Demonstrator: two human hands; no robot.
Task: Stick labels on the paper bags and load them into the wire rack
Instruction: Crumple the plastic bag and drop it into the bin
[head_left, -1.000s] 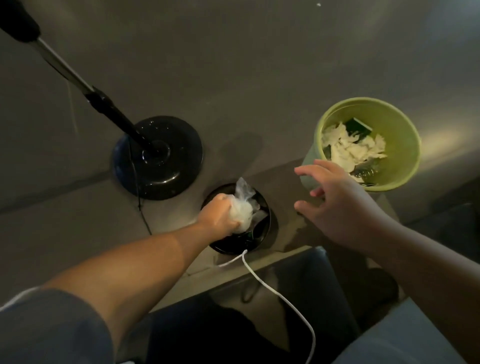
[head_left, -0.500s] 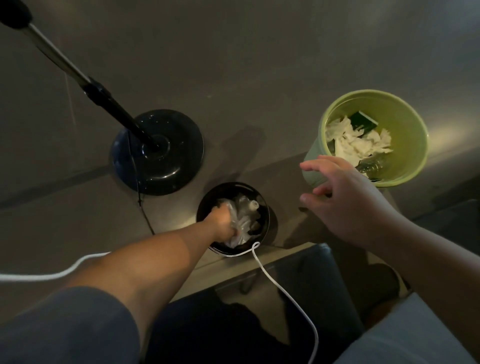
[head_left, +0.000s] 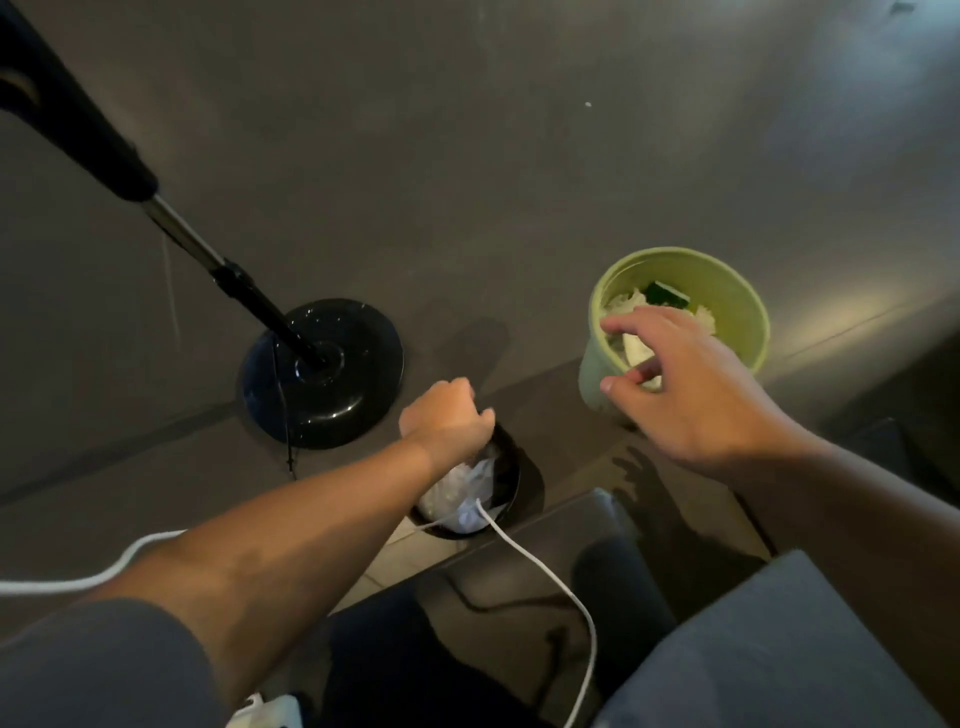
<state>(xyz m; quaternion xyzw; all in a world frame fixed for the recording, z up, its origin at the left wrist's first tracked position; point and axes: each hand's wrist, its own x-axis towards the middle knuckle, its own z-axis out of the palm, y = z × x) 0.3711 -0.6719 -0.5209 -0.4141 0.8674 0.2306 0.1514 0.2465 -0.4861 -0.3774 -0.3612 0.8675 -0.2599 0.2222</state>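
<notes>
- On the grey floor (head_left: 519, 156), a black round stand base (head_left: 322, 371) sits at ten o'clock of the black bin (head_left: 511, 467).
- Left hand (head_left: 447, 421) grips white crumpled plastic (head_left: 462, 491) in it.
- Right hand (head_left: 691, 384), fingers loosely spread, hovers over the green bin (head_left: 737, 301) at two o'clock.

Left hand (head_left: 447, 421) lifted from inside the black bin (head_left: 511, 478) to its 11 o'clock rim, fist clear of the white wad (head_left: 465, 488), which was clutched a second ago and half a second ago pressed down; now apparently released, though view too dim to be sure. Right hand (head_left: 691, 384) moved toward 1 o'clock, fingers now spread over the green bucket (head_left: 737, 301), covering its white scraps (head_left: 623, 301).
</notes>
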